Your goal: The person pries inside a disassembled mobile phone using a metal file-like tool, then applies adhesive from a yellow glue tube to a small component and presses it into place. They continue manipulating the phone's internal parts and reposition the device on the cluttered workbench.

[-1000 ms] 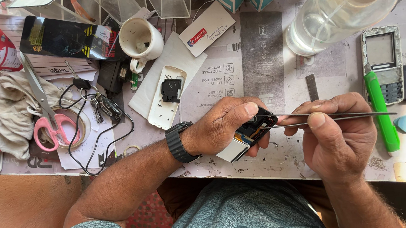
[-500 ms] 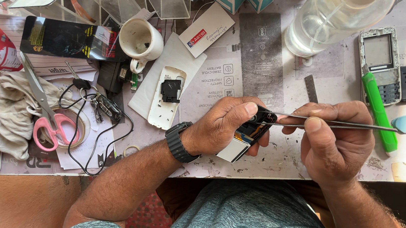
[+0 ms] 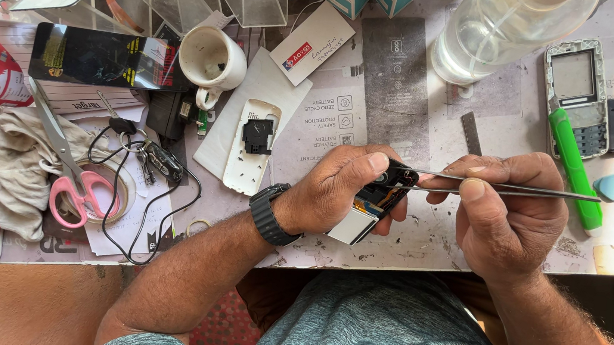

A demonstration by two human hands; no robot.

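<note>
Where the counter (image 3: 420, 243) begins at the left edge, a grey cloth (image 3: 12, 159) lies crumpled beside pink-handled scissors (image 3: 67, 172), with a tangle of black cable and keys (image 3: 144, 161) just to their right. Behind these a white cup (image 3: 211, 58) stands on its base, and a white phone shell (image 3: 251, 147) lies face down near it. Next comes the left hand (image 3: 339, 190), a black watch (image 3: 267, 214) on its wrist, fingers clenched around a small opened phone (image 3: 378, 202); the phone is held tilted just above the near edge of the counter, thumb pressed on its upper end. The right hand (image 3: 509, 214) pinches metal tweezers (image 3: 501, 187) between thumb and fingers, the tips touching the exposed insides of the phone at its upper end while the long arms run out level to the right. Behind the hands a clear plastic bottle (image 3: 501, 30) lies on the counter. Farther right lie a stripped phone frame (image 3: 576, 93) and a green-handled tool (image 3: 576, 172), touching each other, with a small blue pick (image 3: 612, 185) just beside the tool.
</note>
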